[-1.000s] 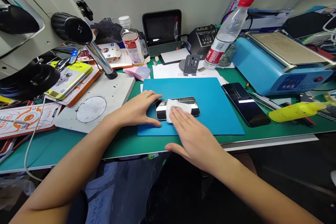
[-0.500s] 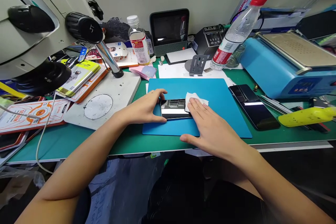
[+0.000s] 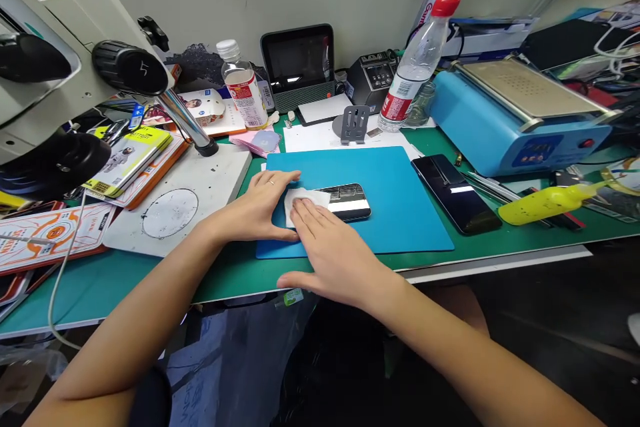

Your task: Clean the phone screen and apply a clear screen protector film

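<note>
A phone with a dark, shiny upper surface lies flat on a blue mat. My left hand steadies its left end, thumb on the near side and fingers on the far side. With fingers stretched out flat, my right hand presses a white wipe onto the left part of the phone. The wipe and fingers hide that part; the right part shows reflections. My right thumb points left, off the mat's near edge.
Right of the mat lie another dark phone and a yellow squeeze bottle, with a blue heating plate behind. A microscope overhangs the left side. Behind the mat stand a phone stand, a red-capped bottle and a screen.
My right hand has slid the wipe leftward along the phone, from its right end to its left part. The right end is uncovered now. The camera view has turned slightly right.
</note>
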The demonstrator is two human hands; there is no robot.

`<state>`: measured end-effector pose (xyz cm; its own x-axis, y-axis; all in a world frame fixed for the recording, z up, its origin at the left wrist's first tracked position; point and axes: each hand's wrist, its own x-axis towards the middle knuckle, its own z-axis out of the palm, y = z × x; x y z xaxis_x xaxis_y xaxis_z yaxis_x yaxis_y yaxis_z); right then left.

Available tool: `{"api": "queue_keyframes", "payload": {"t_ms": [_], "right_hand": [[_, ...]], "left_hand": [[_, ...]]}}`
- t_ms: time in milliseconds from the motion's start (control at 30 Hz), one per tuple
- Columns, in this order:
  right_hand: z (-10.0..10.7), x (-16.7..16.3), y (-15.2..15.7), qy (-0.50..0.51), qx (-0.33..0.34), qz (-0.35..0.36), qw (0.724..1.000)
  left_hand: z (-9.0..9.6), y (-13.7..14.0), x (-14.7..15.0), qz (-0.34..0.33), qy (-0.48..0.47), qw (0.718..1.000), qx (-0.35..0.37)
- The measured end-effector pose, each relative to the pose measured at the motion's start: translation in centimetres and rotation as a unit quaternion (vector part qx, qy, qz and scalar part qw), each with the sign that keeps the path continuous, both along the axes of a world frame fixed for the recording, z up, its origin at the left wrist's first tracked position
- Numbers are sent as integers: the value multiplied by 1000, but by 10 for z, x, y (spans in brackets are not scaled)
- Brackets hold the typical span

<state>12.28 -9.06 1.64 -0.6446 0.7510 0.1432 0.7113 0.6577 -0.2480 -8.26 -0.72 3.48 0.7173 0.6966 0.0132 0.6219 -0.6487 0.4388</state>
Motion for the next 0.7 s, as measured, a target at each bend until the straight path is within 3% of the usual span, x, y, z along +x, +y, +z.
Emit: {"api": "queue_keyframes", "payload": {"t_ms": [167, 367, 567, 700], "right_hand": [[0, 46, -17, -31, 20, -30, 999], [1, 81, -8, -59, -6, -106, 993], [3, 60, 14, -52, -20, -157, 986], [1, 28, 20, -29, -20, -139, 990]], "left_hand": [[-1, 2, 0, -1, 3, 1000, 1], [0, 4, -1, -28, -9, 1000, 2], [-2, 2, 1, -14, -13, 1000, -1], [-2, 2, -2, -8, -18, 1000, -8]]}}
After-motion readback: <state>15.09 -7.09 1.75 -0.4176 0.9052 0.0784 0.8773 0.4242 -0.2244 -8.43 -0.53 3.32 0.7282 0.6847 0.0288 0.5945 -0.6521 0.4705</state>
